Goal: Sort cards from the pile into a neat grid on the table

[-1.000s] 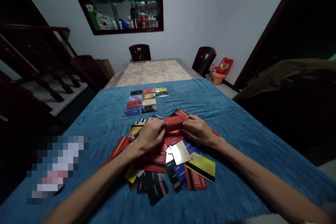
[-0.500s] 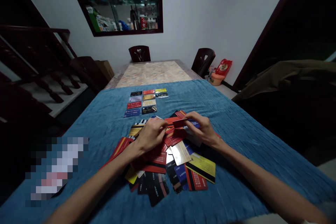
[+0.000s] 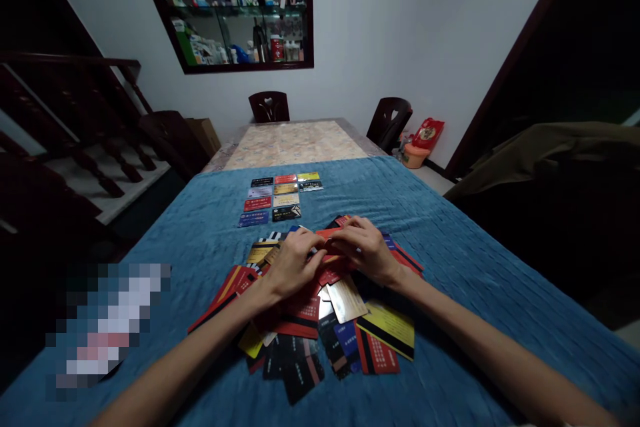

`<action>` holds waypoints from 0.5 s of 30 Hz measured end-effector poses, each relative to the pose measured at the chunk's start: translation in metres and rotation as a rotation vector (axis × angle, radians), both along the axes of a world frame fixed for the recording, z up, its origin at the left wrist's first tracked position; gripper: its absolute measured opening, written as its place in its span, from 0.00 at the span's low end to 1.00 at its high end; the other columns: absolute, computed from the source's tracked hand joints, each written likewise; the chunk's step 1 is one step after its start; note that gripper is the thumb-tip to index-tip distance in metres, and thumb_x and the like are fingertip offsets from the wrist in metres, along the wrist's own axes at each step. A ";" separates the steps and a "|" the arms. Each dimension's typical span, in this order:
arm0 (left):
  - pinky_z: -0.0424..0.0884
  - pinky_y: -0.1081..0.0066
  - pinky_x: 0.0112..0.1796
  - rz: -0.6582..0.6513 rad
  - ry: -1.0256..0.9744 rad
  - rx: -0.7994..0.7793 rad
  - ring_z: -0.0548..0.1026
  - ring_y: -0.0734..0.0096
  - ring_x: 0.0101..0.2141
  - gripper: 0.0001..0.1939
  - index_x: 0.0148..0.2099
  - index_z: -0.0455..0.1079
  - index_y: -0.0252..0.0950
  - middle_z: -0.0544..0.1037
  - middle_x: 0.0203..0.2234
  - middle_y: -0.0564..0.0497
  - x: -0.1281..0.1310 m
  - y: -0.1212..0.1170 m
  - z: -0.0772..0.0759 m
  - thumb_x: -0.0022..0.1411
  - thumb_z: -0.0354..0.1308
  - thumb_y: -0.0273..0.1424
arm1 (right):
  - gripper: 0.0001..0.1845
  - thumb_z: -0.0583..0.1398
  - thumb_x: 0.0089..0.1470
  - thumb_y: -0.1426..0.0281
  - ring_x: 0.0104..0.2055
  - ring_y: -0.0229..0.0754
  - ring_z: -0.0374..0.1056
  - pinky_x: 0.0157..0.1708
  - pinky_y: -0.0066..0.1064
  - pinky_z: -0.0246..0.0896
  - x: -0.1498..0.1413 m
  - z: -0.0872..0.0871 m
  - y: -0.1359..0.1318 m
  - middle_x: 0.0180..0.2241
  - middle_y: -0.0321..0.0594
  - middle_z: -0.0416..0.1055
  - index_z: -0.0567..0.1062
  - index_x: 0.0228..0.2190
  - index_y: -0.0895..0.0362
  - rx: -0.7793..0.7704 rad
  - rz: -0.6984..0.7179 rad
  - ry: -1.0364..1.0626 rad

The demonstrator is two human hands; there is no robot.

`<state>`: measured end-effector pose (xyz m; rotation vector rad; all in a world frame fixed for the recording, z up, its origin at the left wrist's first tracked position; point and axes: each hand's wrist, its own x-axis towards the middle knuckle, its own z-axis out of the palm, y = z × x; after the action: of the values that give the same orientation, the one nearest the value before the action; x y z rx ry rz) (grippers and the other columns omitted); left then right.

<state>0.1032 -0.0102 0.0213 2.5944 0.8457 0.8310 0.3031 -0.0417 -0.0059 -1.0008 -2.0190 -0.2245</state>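
Both hands meet over a messy pile of plastic cards lying on a blue cloth. My left hand (image 3: 297,259) is closed, thumb and fingertips pinched together at the pile's middle. Close against it, my right hand (image 3: 367,250) is bent over, its fingers also pinched. A small dark red card (image 3: 329,245) shows partly between the fingertips; most of it is hidden. Beneath and around the hands lie red cards (image 3: 305,313), a yellow card (image 3: 387,328), a pale gold card (image 3: 346,300) and black cards (image 3: 300,370).
Beyond the pile, several cards are laid in neat rows, among them a black card (image 3: 287,213) and a blue card (image 3: 254,218). The blue cloth (image 3: 475,320) covers the near table. A pixelated object (image 3: 110,327) lies at the left. Chairs (image 3: 390,123) stand around the table.
My right hand has moved left and turned over, bringing the red card to my left fingertips. The view has shifted slightly. The laid-out rows stay the same.
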 end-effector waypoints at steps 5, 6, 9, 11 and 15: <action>0.68 0.68 0.40 0.027 0.019 -0.013 0.74 0.67 0.38 0.08 0.39 0.75 0.35 0.78 0.33 0.49 0.000 0.001 -0.004 0.63 0.55 0.22 | 0.09 0.56 0.64 0.68 0.37 0.43 0.65 0.39 0.36 0.57 -0.005 -0.007 0.005 0.32 0.40 0.78 0.76 0.41 0.55 0.052 -0.013 -0.027; 0.69 0.68 0.40 0.039 0.022 -0.023 0.74 0.67 0.38 0.08 0.39 0.74 0.35 0.78 0.34 0.49 0.000 0.003 -0.005 0.63 0.55 0.22 | 0.09 0.57 0.64 0.69 0.37 0.44 0.65 0.39 0.36 0.57 -0.005 -0.009 0.005 0.33 0.41 0.78 0.76 0.42 0.55 0.058 -0.016 -0.038; 0.69 0.67 0.39 0.106 0.027 -0.061 0.74 0.67 0.36 0.06 0.36 0.74 0.35 0.78 0.33 0.49 -0.004 0.010 -0.006 0.62 0.56 0.23 | 0.12 0.57 0.63 0.70 0.40 0.45 0.65 0.41 0.38 0.58 -0.002 -0.013 0.004 0.39 0.43 0.78 0.73 0.48 0.56 0.050 -0.033 -0.104; 0.69 0.68 0.39 0.146 0.012 -0.085 0.74 0.68 0.35 0.06 0.35 0.74 0.35 0.77 0.33 0.50 -0.006 0.015 -0.006 0.61 0.57 0.23 | 0.15 0.57 0.63 0.69 0.42 0.46 0.65 0.43 0.40 0.58 0.001 -0.015 0.004 0.42 0.45 0.77 0.72 0.50 0.57 0.050 -0.058 -0.160; 0.69 0.70 0.39 0.172 -0.032 -0.138 0.75 0.69 0.35 0.06 0.36 0.74 0.35 0.78 0.33 0.50 -0.010 0.023 -0.004 0.60 0.57 0.21 | 0.18 0.58 0.61 0.67 0.46 0.50 0.64 0.45 0.43 0.59 0.006 -0.016 0.004 0.45 0.48 0.74 0.70 0.52 0.58 0.054 -0.132 -0.226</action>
<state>0.0929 0.0127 0.0172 2.4091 1.0893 0.8255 0.3092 -0.0377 -0.0216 -1.1174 -2.1373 -0.4788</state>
